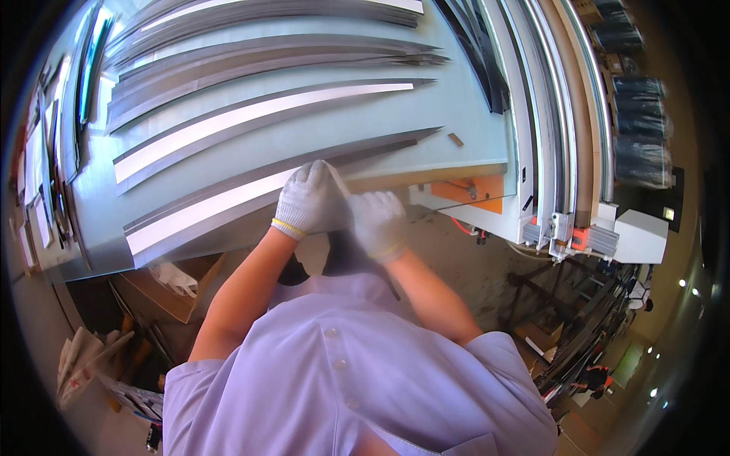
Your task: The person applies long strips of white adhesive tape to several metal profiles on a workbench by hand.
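A long, narrow grey panel (391,144) with a white strip (205,205) along it lies near the front edge of the table. My left hand (300,199), in a white knit glove with a yellow cuff edge, has its fingers together on the strip. From its fingertips a pale length of strip slants down to my right hand (378,222). That gloved hand is closed around its end and somewhat smeared by motion. Beyond them lies another grey panel (266,120) with a white strip on it.
More grey panels (281,67) are stacked farther back on the pale table (464,99). A small brown piece (455,139) rests at the right. Metal rails (563,114) run along the right side. An open cardboard box (179,292) stands below the table's front left edge.
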The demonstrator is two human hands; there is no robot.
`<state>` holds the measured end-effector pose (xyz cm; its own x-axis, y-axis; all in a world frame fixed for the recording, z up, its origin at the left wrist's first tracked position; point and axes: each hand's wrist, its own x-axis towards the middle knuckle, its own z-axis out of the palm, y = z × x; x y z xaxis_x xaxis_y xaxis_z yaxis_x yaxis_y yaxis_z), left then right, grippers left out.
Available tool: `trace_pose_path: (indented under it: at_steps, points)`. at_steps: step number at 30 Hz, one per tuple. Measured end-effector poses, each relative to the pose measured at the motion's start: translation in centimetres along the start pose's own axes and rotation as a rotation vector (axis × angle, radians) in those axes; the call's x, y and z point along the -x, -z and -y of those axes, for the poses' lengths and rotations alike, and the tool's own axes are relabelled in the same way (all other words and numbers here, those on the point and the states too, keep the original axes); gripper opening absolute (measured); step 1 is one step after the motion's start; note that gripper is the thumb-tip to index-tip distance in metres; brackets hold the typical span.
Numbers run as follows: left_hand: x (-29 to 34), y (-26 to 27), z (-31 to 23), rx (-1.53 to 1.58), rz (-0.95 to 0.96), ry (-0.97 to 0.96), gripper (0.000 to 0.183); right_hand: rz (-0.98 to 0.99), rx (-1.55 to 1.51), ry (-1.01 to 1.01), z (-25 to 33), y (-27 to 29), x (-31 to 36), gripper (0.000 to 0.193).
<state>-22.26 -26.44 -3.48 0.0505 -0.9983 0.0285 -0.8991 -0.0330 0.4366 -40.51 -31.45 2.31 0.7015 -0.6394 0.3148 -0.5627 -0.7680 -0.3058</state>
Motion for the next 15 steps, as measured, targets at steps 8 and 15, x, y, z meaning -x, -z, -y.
trace_pose_path:
  at_steps: [8,15]
  points:
    - [6.3,2.1,7.4,-0.175,-0.128,-0.165,0.036,0.013,-0.051,0.060,9.1,5.8,4.3,0.019]
    - [9.1,4.1,10.2,-0.116,-0.116,-0.154,0.041,0.160,-0.066,-0.282,13.0,6.7,7.2,0.039]
